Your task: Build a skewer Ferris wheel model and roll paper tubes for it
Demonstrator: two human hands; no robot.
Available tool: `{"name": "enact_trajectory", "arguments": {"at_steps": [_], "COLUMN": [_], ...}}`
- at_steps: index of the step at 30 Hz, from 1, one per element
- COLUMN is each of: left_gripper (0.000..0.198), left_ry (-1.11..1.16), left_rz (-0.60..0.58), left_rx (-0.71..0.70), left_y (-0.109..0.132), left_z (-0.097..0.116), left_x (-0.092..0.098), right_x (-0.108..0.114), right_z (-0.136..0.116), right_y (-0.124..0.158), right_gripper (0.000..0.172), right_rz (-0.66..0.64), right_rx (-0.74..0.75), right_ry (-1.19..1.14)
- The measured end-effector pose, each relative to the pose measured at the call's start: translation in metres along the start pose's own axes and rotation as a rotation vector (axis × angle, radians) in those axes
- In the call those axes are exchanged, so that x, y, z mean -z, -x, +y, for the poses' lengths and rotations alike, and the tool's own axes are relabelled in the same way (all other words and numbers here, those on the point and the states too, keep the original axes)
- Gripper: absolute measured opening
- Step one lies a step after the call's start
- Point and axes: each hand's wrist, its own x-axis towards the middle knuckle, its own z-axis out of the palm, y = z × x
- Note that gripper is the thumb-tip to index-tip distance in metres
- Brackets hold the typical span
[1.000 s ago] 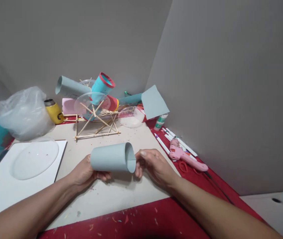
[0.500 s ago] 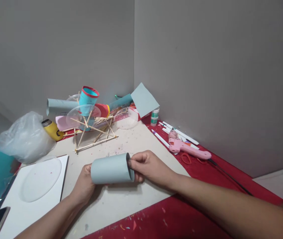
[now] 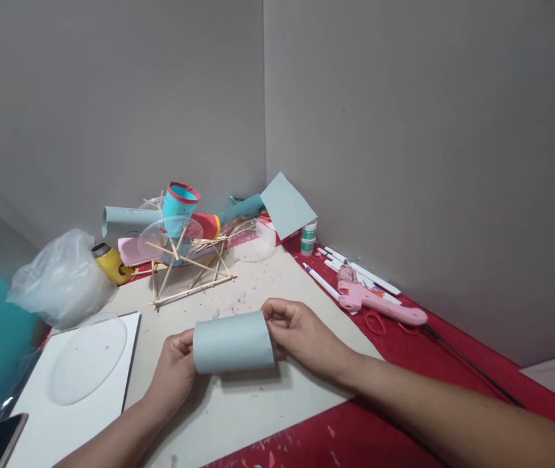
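Observation:
A sheet of grey-blue paper, curled into a tube (image 3: 233,343), lies sideways between my hands above a pale board (image 3: 238,416). My left hand (image 3: 177,364) grips its left end, with the fingertips partly hidden behind the paper. At the right end, my right hand (image 3: 299,331) pinches the edge, thumb and fingers closed on it. Beyond the tube stands a frame of wooden sticks (image 3: 194,286) with clear plastic discs and a blue paper cup (image 3: 180,208) with a red rim.
A pink glue gun (image 3: 379,302) with a black cord lies right, beside white markers (image 3: 321,283) and red-handled scissors (image 3: 375,323). Left are a plastic bag (image 3: 65,276), a yellow bottle (image 3: 112,263) and a clear disc (image 3: 90,361) on a white board. Small stacked tubs (image 3: 308,238) stand at the back.
The tube has turned so its right opening no longer shows. My right hand has shifted its grip to the upper right edge. The view has moved slightly.

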Motion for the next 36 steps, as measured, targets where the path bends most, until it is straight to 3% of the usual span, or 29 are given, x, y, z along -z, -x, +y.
{"name": "enact_trajectory", "arguments": {"at_steps": [5,17,22,28,32,36], "left_gripper": [0.011,0.014,0.018,0.027,0.025,0.021], "left_ry": [-0.007,-0.004,0.024,0.028,0.025,-0.043], "left_rz": [-0.01,-0.033,-0.025,-0.047,-0.087,-0.083], "left_rx": [-0.025,-0.065,-0.016,0.047,0.002,-0.127], "left_y": [0.001,0.003,0.003,0.003,0.006,0.01], "left_z": [-0.006,-0.011,-0.012,-0.014,-0.015,-0.019], "left_x": [0.003,0.006,0.003,0.0,-0.004,-0.005], "right_x": [0.001,0.005,0.005,0.003,0.007,0.031], "right_z": [0.003,0.004,0.004,0.008,0.014,0.032], "right_y": [-0.002,-0.002,0.0,0.002,0.006,0.002], "right_gripper": [0.015,0.02,0.021,0.02,0.019,0.024], "right_rz": [-0.058,-0.03,-0.02,-0.127,-0.037,0.014], "right_rx": [-0.061,-0.024,-0.149,-0.293,-0.289,-0.315], "right_ry": [-0.032,-0.006,-0.056,-0.047,0.01,0.123]}}
